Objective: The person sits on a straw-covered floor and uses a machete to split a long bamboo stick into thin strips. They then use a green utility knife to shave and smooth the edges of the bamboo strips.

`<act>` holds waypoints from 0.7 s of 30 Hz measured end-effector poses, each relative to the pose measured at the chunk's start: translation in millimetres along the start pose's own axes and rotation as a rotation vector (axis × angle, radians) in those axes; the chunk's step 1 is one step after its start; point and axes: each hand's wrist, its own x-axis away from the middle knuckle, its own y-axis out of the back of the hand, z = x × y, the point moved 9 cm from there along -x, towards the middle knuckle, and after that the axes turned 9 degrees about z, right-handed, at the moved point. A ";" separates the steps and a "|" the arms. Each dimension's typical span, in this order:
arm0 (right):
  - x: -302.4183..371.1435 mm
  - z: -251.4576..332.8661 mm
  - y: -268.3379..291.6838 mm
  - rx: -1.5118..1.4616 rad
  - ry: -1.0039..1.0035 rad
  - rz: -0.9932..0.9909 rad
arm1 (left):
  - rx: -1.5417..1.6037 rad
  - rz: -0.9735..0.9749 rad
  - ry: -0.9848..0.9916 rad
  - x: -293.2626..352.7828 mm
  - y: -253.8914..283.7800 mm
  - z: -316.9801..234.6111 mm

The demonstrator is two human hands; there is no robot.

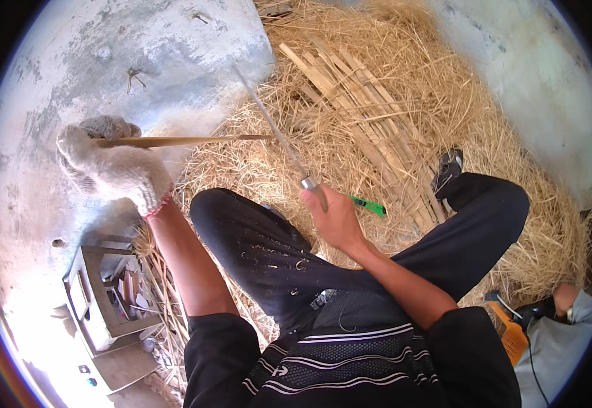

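Observation:
My left hand (112,160), in a thick off-white knitted glove, is closed round one end of a narrow wooden strip (194,141). The strip reaches rightward, nearly level, over the straw. Bare and wrapped round a handle, my right hand (334,216) grips a knife (268,117) with a long thin blade pointing up and left. The blade crosses at the strip's far end; whether they touch, I cannot tell. Just right of my right hand shows a green box cutter (368,205), its near end hidden behind the hand. Pale shavings cling to my dark trousers (248,238).
Loose straw (438,75) covers the floor, with a bundle of split wooden strips (367,122) on it. Pale walls (139,61) stand at left and right. A wooden box frame (98,299) holds scraps at lower left. Another person's sleeve (568,347) and an orange object (508,333) appear at lower right.

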 end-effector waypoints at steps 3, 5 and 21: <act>12.7 49.3 -11.1 -0.063 0.172 0.046 | -0.057 -0.074 0.014 7.9 5.5 9.3; 8.9 41.2 -27.4 0.049 0.092 0.098 | -0.076 -0.053 -0.087 8.6 -2.0 7.2; -4.0 -34.7 -51.6 -0.577 -0.394 0.345 | -0.114 -0.062 0.011 14.0 -16.5 -2.8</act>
